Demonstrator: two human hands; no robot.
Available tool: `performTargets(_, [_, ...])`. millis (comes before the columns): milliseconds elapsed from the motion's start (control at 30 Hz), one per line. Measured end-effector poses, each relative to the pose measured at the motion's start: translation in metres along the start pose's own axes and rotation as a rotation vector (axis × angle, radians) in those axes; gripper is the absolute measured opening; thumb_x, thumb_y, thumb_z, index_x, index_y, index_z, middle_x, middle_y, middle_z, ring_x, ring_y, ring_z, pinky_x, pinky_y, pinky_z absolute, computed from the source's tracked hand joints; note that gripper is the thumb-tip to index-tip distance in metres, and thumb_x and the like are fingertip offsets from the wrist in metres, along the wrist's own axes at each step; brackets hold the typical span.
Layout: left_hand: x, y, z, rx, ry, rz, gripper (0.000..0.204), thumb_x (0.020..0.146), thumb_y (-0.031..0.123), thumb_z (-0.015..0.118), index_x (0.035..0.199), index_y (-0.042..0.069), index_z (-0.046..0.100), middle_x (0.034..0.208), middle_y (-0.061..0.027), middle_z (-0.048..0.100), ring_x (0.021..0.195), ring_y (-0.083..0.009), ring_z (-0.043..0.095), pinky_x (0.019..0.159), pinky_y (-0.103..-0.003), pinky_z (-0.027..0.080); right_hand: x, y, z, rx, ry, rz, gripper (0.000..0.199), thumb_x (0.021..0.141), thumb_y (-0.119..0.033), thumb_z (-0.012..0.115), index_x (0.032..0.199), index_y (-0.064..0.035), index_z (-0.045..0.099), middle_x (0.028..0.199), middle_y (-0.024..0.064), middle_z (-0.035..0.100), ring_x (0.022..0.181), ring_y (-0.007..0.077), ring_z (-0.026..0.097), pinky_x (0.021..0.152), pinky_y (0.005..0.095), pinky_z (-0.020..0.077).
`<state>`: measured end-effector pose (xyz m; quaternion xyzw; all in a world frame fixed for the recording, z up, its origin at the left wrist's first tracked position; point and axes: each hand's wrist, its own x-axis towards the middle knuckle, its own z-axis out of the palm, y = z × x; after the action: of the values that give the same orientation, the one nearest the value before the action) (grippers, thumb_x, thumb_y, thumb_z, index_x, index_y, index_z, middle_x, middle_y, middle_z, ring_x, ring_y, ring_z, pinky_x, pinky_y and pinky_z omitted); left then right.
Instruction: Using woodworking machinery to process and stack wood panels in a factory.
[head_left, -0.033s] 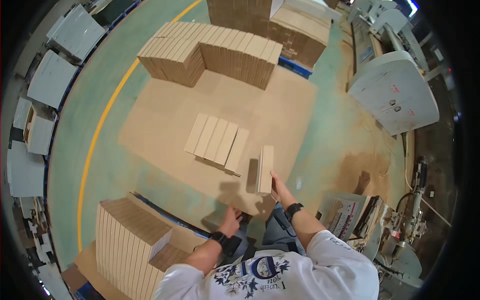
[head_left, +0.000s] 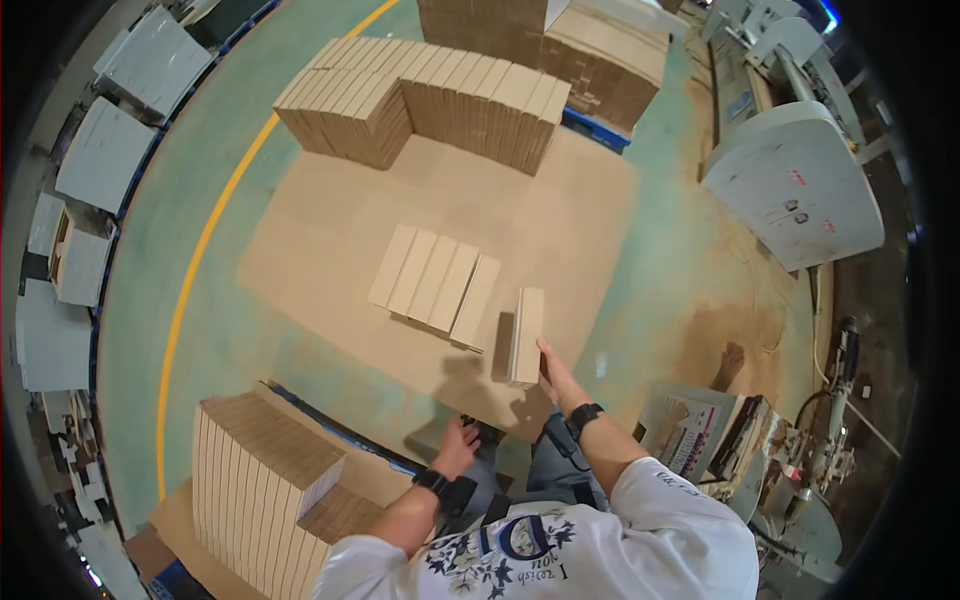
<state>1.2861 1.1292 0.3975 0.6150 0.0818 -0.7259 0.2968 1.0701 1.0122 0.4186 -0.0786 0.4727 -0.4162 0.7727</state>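
The right hand (head_left: 558, 376) is gripping a slim tan box (head_left: 529, 335), its fingers partly hiding behind it; whether the box is touching the brown sheet (head_left: 350, 210) is unclear. The left hand (head_left: 457, 447) is curling, its grip impossible to tell. A short row (head_left: 433, 283) is lying ahead; the shirt (head_left: 600, 550) is partly covering a near stack (head_left: 260, 480).

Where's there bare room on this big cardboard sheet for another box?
The cardboard sheet is bare left of the small box group, and between that group and the long box row beyond. It's tighter between the group and the single box at the right hand.
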Motion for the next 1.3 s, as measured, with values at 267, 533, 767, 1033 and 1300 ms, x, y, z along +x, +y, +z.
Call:
performTargets(267, [0.030,-0.042,-0.043,-0.250,0.368,-0.119,0.046,0.091,0.042,0.040,0.120,0.006,0.037,0.112,-0.0127,0.048,0.108,-0.0271,0.048,0.093,-0.043,0.035,0.087,0.051,0.014,-0.030,0.071,0.070,0.076,0.086,-0.034,0.049,0.143,-0.0051,0.007,0.141,0.0091,0.027,0.124,0.0225,0.033,0.101,0.0319,0.0302])
performTargets(533, [0.080,-0.015,0.018,-0.319,0.294,-0.037,0.048,0.091,0.047,0.038,0.119,0.008,0.038,0.113,-0.0105,0.047,0.102,-0.0228,0.051,0.090,-0.039,0.038,0.107,0.061,0.053,0.307,0.118,0.063,0.075,0.087,-0.062,0.033,0.137,-0.0063,0.028,0.130,0.0076,0.043,0.113,0.0186,0.045,0.098,0.0300,0.0341])
performTargets(767, [0.142,0.021,0.030,-0.502,0.146,0.089,0.057,0.085,0.050,0.047,0.128,0.014,0.034,0.127,-0.0079,0.039,0.112,-0.0264,0.042,0.090,-0.042,0.042,0.108,0.067,0.033,-0.069,0.147,0.024,0.079,0.086,-0.067,0.025,0.138,-0.0084,0.026,0.139,0.0066,0.032,0.128,0.0211,0.029,0.105,0.0380,0.0234])
performTargets(1033, [0.114,0.054,0.095,1.014,0.357,0.372,0.046,0.079,0.031,0.066,0.114,0.004,0.056,0.117,-0.0158,0.057,0.110,-0.0331,0.051,0.094,-0.039,0.040,0.217,-0.076,-0.027,-0.465,-0.057,0.195,0.069,0.090,-0.061,0.020,0.141,-0.0149,0.024,0.146,0.0043,0.023,0.133,0.0212,0.018,0.107,0.0414,0.0159])
performTargets(1300, [0.134,0.060,0.091,1.430,0.443,0.623,0.050,0.081,0.031,0.063,0.122,0.007,0.051,0.126,-0.0164,0.049,0.117,-0.0327,0.044,0.098,-0.040,0.035,0.267,-0.058,0.005,-1.031,-0.734,0.356,0.066,0.092,-0.056,0.020,0.137,-0.0081,0.030,0.141,0.0082,0.029,0.128,0.0200,0.029,0.105,0.0350,0.0242])
